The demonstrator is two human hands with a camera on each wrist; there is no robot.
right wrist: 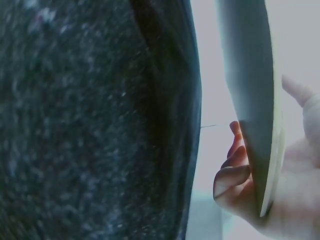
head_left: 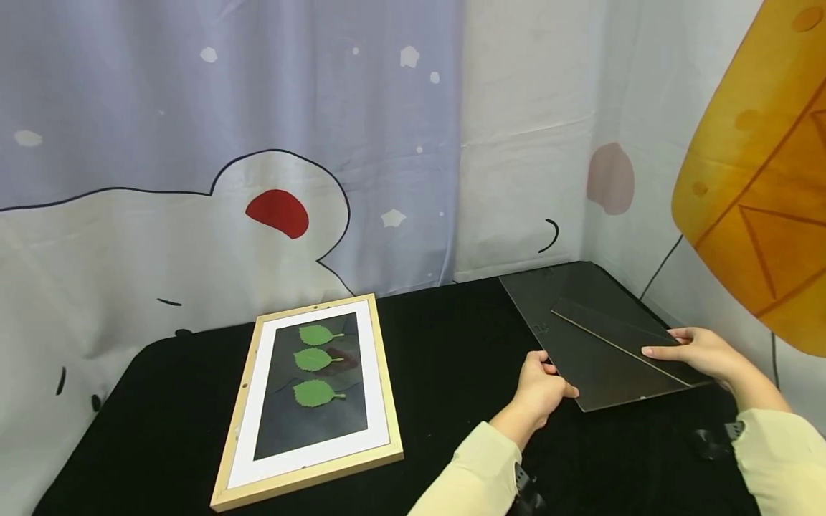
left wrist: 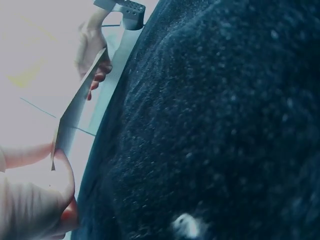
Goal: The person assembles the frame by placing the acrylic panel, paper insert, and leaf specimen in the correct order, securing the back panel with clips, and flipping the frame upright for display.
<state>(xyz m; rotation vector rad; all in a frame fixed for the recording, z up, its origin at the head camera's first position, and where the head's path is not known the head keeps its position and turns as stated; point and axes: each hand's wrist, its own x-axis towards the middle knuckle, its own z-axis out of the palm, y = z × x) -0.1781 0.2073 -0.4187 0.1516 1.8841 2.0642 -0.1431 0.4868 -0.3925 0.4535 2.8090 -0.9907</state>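
A dark, thin rectangular panel is held at the right of the black-covered table, its near end raised off the cloth. A pale line runs slantwise across its upper face. My left hand pinches the panel near its front left corner, thumb on top and fingers beneath. The right hand grips the right edge, its thumb lying over the upper face. In the right wrist view, the curled fingers show under the panel. The left wrist view shows the panel's edge between both hands.
A light wooden picture frame lies face up at the left, with a white mat and three green leaves on a dark ground. Patterned curtains hang behind the table and along its right side.
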